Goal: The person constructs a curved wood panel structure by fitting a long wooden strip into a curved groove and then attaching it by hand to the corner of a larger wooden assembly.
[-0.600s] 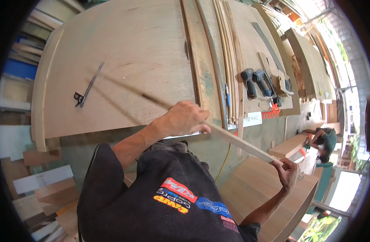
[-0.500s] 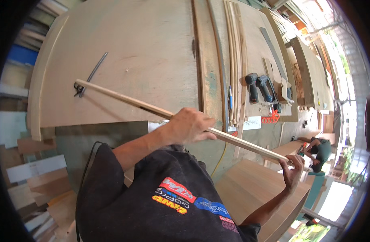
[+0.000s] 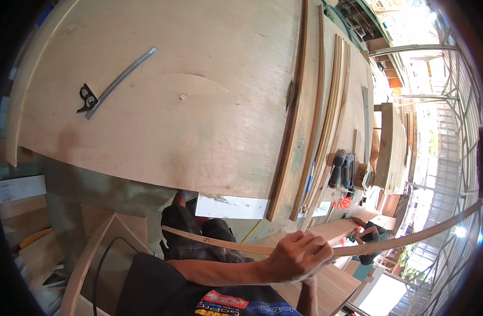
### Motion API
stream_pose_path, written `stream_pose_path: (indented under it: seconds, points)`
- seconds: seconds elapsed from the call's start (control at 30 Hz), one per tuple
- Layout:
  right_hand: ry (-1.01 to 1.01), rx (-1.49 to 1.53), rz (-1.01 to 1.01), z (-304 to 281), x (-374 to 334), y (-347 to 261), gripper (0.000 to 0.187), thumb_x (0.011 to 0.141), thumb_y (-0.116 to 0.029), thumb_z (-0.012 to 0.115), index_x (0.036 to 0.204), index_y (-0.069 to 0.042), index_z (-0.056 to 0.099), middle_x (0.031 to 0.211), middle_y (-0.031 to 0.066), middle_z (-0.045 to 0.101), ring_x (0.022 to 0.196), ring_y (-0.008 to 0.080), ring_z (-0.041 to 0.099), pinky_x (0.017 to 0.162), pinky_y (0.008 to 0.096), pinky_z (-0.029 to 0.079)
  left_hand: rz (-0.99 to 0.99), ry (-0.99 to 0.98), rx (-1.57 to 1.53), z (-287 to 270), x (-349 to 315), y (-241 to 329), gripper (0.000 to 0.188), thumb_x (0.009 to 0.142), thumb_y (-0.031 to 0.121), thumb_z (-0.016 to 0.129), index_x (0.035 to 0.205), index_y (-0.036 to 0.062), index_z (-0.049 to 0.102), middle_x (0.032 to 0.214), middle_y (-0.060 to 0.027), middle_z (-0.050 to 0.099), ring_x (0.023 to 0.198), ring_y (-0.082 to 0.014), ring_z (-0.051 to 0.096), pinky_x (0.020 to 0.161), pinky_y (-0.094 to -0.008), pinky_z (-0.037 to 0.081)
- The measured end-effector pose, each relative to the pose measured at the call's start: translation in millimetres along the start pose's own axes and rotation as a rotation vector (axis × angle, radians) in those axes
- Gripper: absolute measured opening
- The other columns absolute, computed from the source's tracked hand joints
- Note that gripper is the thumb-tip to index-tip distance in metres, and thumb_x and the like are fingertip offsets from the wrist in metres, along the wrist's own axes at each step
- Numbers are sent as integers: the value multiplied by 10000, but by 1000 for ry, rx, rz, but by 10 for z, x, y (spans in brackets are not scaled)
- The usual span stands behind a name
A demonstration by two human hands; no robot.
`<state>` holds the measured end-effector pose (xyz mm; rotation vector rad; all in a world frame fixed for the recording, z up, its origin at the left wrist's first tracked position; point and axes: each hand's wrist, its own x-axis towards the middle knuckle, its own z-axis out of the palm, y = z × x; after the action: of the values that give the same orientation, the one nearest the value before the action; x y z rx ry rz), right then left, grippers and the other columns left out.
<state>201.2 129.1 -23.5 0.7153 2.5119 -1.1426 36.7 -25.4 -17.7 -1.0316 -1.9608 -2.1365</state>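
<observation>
A long, thin wooden strip [image 3: 389,245] is lifted in front of my body, off the near side of the workbench. My left hand [image 3: 299,256] is closed around it near its middle. One end hangs over my dark shorts, the other reaches far out to the right. Just below the left hand my right forearm [image 3: 307,299] rises; the right hand is mostly hidden behind the left, so its fingers do not show. On the bench, away from both hands, lies a combination square [image 3: 120,81] with a black head.
The wide plywood bench [image 3: 225,137] spans the view. Toward its right lie long boards [image 3: 291,152], thin wooden strips [image 3: 333,100], a blue pen [image 3: 309,178] and two power drills [image 3: 341,168]. A person [image 3: 375,237] bends over work farther right. Wood offcuts [image 3: 23,210] stand at left.
The strip's left end has come off the bench beside the square, and the strip has moved toward my body and right. My right hand has left the strip's right end and come in beside the left.
</observation>
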Motion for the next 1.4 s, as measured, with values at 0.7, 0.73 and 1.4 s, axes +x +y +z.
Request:
stream_pose_path:
  seconds: [0.7,0.73,1.4]
  points:
    - [180,892,198,1400,-381,1131,461,896,-192,835,1246,-5,600,1160,110,650,1023,183,644,881,335,544,-170,323,-190,487,332,167,262,892,190,833,936,57,611,753,-86,670,597,-199,684,512,-333,522]
    - [252,618,173,1455,-503,1341,348,917,-143,803,1178,-19,609,1061,66,647,918,156,635,809,314,538,-272,301,-195,503,316,61,250,938,217,794,953,53,606,774,-89,684,588,-197,694,502,-340,531]
    - [414,633,633,3225,-2503,2476,405,901,-371,819,860,20,720,622,-18,514,633,77,452,551,323,397,-702,-284,763,914,-879,-2224,282,1031,291,541,1056,13,582,928,-292,723,925,-468,719,823,-595,542]
